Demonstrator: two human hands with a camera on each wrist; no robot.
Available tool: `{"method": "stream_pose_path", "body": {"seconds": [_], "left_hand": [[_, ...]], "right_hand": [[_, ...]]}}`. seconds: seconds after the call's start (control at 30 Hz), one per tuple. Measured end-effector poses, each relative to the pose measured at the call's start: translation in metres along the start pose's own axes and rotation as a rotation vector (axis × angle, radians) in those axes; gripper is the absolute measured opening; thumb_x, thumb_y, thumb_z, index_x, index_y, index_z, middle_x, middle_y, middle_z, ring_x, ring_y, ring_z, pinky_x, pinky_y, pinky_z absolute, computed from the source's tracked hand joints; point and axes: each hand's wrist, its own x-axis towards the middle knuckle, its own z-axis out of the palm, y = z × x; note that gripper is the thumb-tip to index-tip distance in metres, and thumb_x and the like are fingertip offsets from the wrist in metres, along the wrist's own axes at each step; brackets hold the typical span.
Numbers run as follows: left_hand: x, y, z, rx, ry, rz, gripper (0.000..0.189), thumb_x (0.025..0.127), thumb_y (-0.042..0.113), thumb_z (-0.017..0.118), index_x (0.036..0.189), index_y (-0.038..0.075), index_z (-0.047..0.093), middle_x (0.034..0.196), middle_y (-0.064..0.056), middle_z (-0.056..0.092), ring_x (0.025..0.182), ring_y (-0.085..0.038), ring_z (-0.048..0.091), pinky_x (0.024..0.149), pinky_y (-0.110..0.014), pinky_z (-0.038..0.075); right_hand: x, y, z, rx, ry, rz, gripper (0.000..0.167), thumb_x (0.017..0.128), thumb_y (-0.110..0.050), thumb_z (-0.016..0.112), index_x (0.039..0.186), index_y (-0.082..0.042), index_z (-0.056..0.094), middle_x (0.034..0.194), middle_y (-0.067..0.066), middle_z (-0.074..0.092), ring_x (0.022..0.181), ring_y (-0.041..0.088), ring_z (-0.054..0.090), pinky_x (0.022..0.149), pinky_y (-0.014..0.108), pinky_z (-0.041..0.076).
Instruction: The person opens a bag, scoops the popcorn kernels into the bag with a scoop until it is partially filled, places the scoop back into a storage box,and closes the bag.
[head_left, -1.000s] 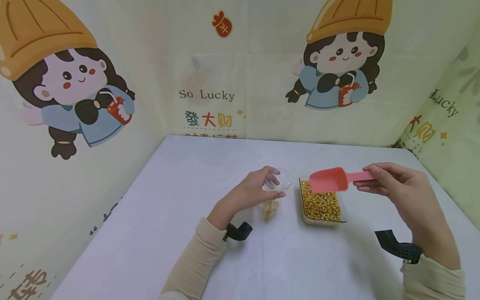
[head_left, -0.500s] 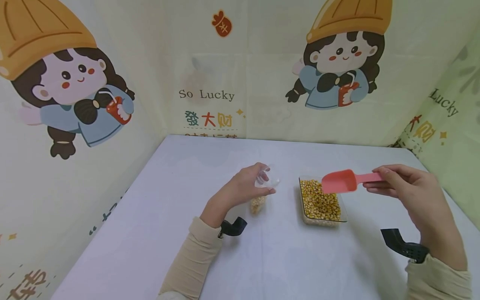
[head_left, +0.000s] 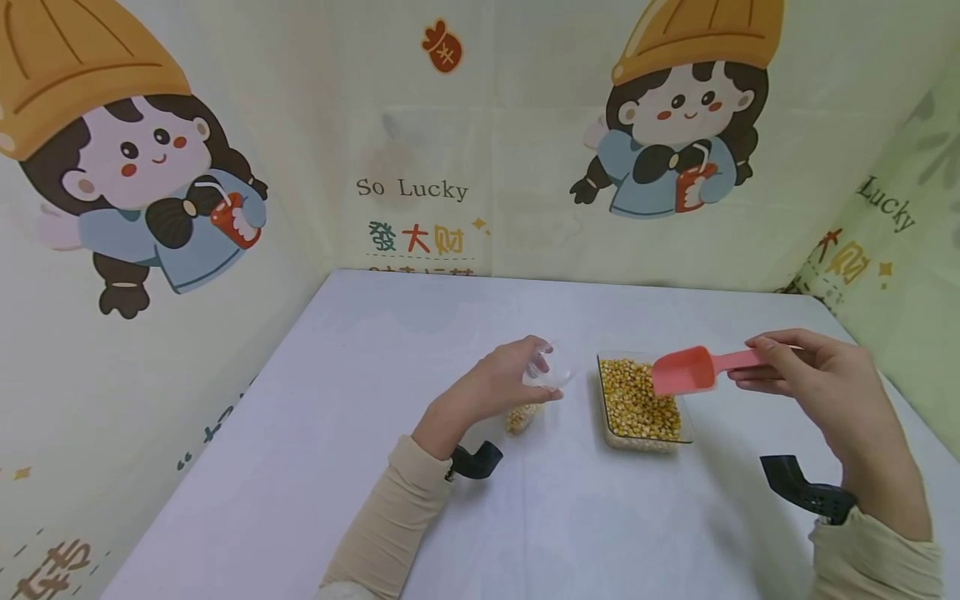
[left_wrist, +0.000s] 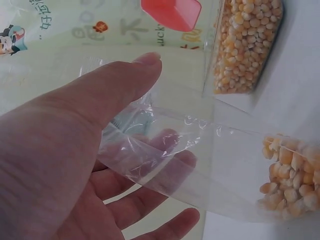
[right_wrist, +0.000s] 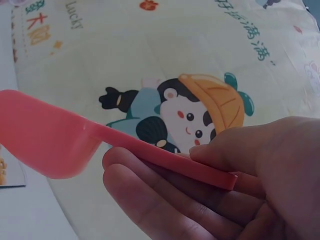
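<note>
My left hand (head_left: 487,387) holds a clear plastic bag (left_wrist: 205,165) by its mouth, thumb and fingers spread apart around it. Yellow corn kernels (left_wrist: 292,175) fill the bottom of the bag, which hangs down below the hand. Between thumb and fingers of my right hand (head_left: 832,383) is the handle of a pink scoop (head_left: 682,371). The scoop's bowl overlaps the back right of a clear rectangular container (head_left: 603,412) in the head view. Corn kernels (head_left: 633,408) lie in that container, to the right of the bag.
A white table (head_left: 337,417) spreads under both hands. Printed cloth (head_left: 525,150) with cartoon figures and lettering hangs behind it and at both sides. A black wrist mount (head_left: 476,460) sits on the left forearm, another mount (head_left: 806,492) on the right.
The scoop has moved right across the container and, lately, dipped slightly. My left hand went left with the bag, then came partway back right.
</note>
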Motion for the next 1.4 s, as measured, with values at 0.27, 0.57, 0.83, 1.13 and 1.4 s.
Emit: {"method": "stream_pose_path", "body": {"seconds": [0.27,0.57,0.83,1.13,1.4], "left_hand": [[0.0,0.002,0.003,0.006,-0.009,0.002,0.065,0.088,0.037,0.075,0.14,0.01,0.047,0.122,-0.006,0.065,0.109,-0.016,0.061,0.094,-0.03,0.051],[0.0,0.006,0.004,0.018,-0.019,-0.01,0.067,0.087,0.038,0.076,0.141,0.01,0.047,0.119,0.0,0.065,0.108,-0.012,0.061,0.094,-0.029,0.051],[0.0,0.006,0.004,0.028,-0.019,-0.002,0.066,0.088,0.037,0.075,0.141,0.008,0.047,0.121,-0.003,0.066,0.108,-0.013,0.06,0.095,-0.03,0.05],[0.0,0.006,0.004,0.027,-0.02,-0.001,0.067,0.088,0.037,0.075,0.141,0.008,0.046,0.12,-0.002,0.066,0.109,-0.013,0.06,0.096,-0.03,0.05],[0.0,0.006,0.005,0.027,-0.012,0.003,0.067,0.088,0.037,0.075,0.141,0.009,0.047,0.121,-0.002,0.066,0.109,-0.013,0.06,0.097,-0.03,0.05]], "right_hand": [[0.001,-0.001,0.001,-0.09,0.0,0.021,0.047,0.102,-0.04,0.05,0.126,0.0,0.054,0.084,-0.011,0.075,0.078,0.009,0.075,0.07,0.018,0.056],[0.0,-0.002,0.004,-0.174,-0.013,0.056,0.055,0.102,-0.047,0.047,0.13,0.0,0.054,0.087,-0.007,0.076,0.077,0.003,0.073,0.094,0.061,0.041],[-0.001,-0.003,0.007,-0.221,-0.012,0.05,0.057,0.103,-0.047,0.045,0.131,0.002,0.053,0.098,0.013,0.076,0.076,0.006,0.073,0.092,0.062,0.042],[-0.004,-0.006,0.008,-0.263,-0.009,0.003,0.05,0.104,-0.04,0.047,0.124,0.004,0.057,0.093,0.015,0.076,0.073,0.01,0.074,0.075,0.029,0.058],[-0.007,-0.009,0.01,-0.308,-0.023,-0.079,0.044,0.104,-0.033,0.05,0.119,0.007,0.06,0.089,0.015,0.076,0.068,0.005,0.072,0.061,0.01,0.051]]}}
